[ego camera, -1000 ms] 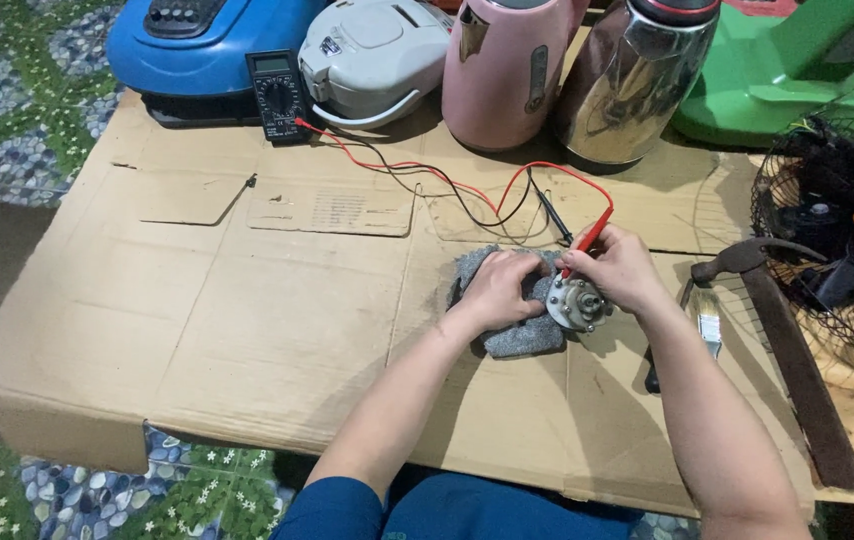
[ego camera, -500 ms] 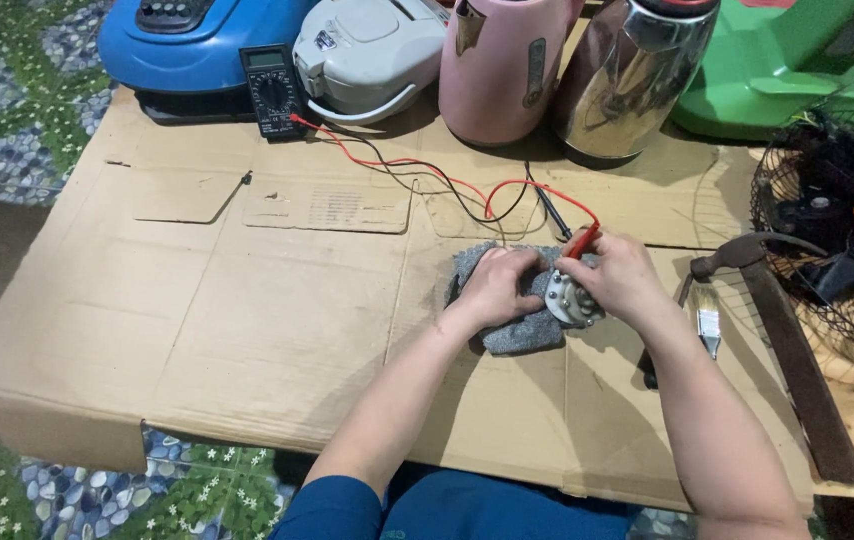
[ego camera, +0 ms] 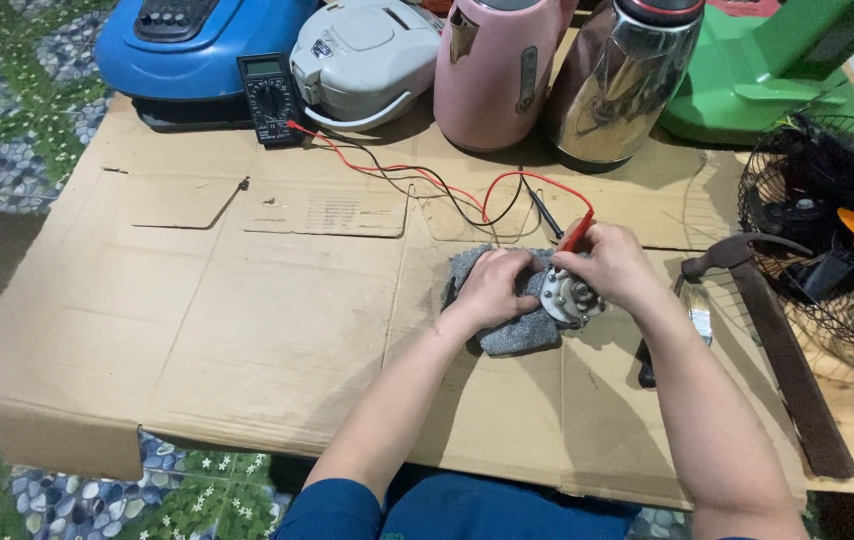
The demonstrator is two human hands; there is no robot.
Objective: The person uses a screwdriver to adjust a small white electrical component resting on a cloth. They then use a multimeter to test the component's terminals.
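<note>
Upper left of frame: blue plastic appliance sits on the far edge of the flattened brown cardboard sheet that covers the work surface. Just right of it, black handheld multimeter, upright against the blue one. Next right, white rounded plastic cooker. Thin red lead wire and thin black lead wire run from the meter rightward across the cardboard toward frame centre.

Top centre: pink plastic kettle, then shiny steel kettle, touching or nearly so.

Centre: left hand presses down on a grey fuzzy cloth, fingers curled against the small round silver metal motor part that rests on the cloth. Right hand is just right of it, fingers pinched shut on the red pen-shaped test probe, tip down at the motor part. Black probe lies loose on the cardboard above the hands.

Right of centre: hammer with dark metal head and long brown wooden handle lies flat. Upper right: green plastic fan base. Right edge: black wire fan guard with an orange piece inside.
</note>
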